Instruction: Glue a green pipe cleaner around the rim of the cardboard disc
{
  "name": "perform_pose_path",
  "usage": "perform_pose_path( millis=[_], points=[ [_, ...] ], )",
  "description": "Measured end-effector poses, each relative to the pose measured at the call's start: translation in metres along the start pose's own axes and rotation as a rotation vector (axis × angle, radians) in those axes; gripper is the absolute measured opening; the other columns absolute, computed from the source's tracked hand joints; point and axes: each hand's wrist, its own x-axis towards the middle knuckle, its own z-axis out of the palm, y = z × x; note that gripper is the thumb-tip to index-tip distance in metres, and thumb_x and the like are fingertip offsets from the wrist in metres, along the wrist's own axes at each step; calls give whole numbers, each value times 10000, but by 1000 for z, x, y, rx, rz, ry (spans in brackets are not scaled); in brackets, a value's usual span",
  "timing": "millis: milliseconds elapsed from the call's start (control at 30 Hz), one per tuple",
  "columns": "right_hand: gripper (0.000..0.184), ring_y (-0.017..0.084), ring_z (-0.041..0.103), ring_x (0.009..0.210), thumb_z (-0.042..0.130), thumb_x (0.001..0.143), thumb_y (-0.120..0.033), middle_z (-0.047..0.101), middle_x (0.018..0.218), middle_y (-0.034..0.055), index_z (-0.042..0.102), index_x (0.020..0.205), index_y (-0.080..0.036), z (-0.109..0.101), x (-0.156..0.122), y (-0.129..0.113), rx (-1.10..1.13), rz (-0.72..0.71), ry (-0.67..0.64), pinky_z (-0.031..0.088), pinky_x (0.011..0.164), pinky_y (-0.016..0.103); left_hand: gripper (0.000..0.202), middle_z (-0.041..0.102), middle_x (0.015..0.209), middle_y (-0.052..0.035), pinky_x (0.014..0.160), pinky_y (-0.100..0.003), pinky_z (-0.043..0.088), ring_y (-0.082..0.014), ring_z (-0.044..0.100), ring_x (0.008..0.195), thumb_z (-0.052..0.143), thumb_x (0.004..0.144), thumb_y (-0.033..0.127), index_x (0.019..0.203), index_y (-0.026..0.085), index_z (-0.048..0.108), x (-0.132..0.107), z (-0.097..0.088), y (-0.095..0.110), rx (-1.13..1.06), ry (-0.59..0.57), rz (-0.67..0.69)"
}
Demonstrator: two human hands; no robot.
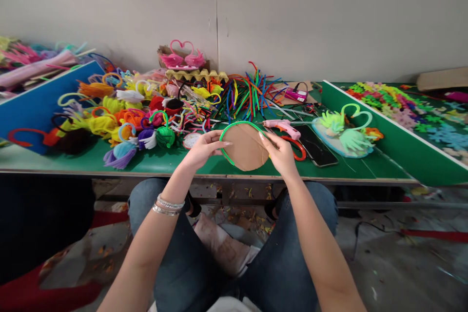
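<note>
Centrally, both hands pinch a cardboard disc (245, 147) w/ green pipe cleaner (234, 128) round its rim: left hand (203, 148) at 9 o'clock, right hand (281, 152) at 3, fingers closed on the edge, above green table (365, 168); glue gun (282, 127) at 1 o'clock. Likely edging step; next needs pressing trim round remaining rim

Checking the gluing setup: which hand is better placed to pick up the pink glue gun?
Right, probably. The right hand holds the cardboard disc just below the glue gun; the left hand grips the disc's far edge.
</note>
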Motion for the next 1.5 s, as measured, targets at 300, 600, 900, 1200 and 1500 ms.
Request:
perform_pose_path(
  millis=[300,600,900,1200,1500],
  points=[
    [346,263,615,1095,594,809,-447,713,1065,58,720,1013,-197,0,-1,-3,-118,-98,54,436,1016,437,446,658,923,-9,539,-149,465,-83,606,714,776,594,240,1008,184,621,2,-2,-5,29,-7,-42],
    [384,229,644,1010,543,844,-458,689,1117,72,661,1102,-200,5,-5,-9,-107,-113,-62,490,914,377,502,660,1029,-64,769,-262,497,-171,603,915,794,609,301,1039,140,594,5,5,-17,151,-29,87],
    [328,241,535,901,518,849,-521,647,931,89,666,924,-239,9,-19,-11,-848,-510,28,333,834,396,516,654,981,-60,746,-273,493,-187,602,894,802,584,357,998,139,584,8,6,-22,200,54,93],
    [390,220,486,789,300,959,-444,609,808,83,553,824,-181,24,-18,-9,-1088,-591,-159,256,676,335,617,629,940,-41,751,-278,476,-167,584,862,818,552,369,1051,142,537,14,14,-35,216,88,67],
    [357,182,511,698,304,973,-315,576,679,36,454,663,-217,28,-16,-5,-698,-407,-205,333,662,293,635,633,814,-22,638,-244,440,-132,566,710,796,581,436,1088,151,539,14,14,-40,220,-10,27]
  ],
)
